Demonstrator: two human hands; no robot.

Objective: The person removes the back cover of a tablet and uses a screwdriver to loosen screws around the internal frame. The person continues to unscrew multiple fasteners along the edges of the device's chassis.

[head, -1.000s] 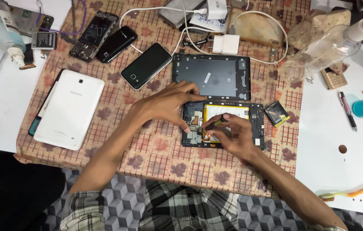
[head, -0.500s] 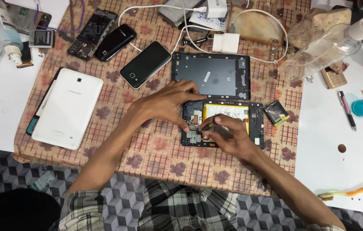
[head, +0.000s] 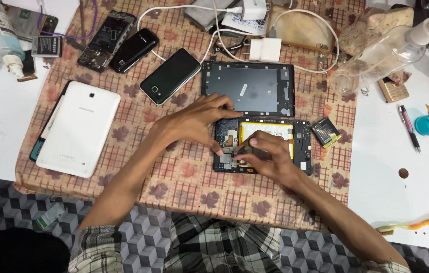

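Opened tablet lies under both hands. Left hand spread, fingertips pressing its board; right hand pinching something small there, unclear what. Thin, fragile; best held by frame edges.

A dark phone lies screen-up at eleven o'clock from the frame's centre, its rectangular glass black and blank. At ten o'clock a smaller glossy black phone lies tilted, screen dark. A small white label sits slantwise on the grey back cover at twelve o'clock. Far at ten o'clock, a grey-labelled battery lies flat.
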